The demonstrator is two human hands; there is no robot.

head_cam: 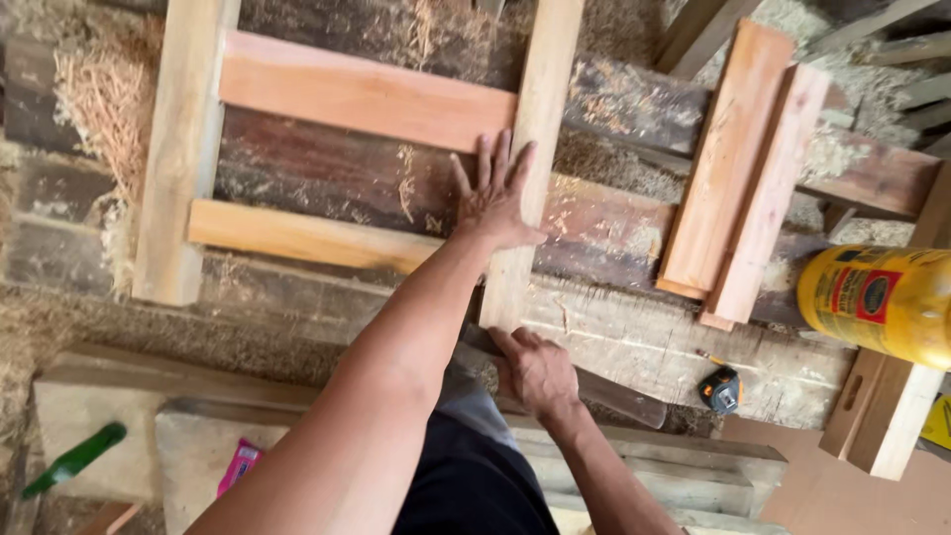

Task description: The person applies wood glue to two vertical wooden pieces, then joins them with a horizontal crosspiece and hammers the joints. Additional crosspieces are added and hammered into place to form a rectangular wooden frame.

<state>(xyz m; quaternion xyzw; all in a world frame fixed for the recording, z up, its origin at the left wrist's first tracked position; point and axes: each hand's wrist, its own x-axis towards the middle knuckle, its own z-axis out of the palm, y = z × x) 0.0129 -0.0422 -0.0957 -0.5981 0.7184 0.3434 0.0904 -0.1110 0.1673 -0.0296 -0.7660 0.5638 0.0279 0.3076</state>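
Two hands: I see both of them on one wooden frame [367, 168].
Left hand [495, 193]: it lies flat with the fingers spread, pressing down on the right upright [540, 89] of the frame, just where the top rail [362, 97] meets it. It grips nothing.
Right hand [540, 372]: its fingers curl against the bottom end of that same upright. I cannot tell if it really grips the wood.
Frame: two pale uprights joined by two cross rails. It lies flat on the dark, rough desk [347, 178].
Left upright [183, 149]: it lies far from both hands.
Loose boards [743, 173]: two reddish ones lie side by side, touching, to the right of the frame.
Yellow bottle [882, 302]: it lies on its side at the right edge.
Small black and orange tool [723, 388]: it sits near the right hand.
Sawdust [104, 94]: I see piles of it by the left upright.
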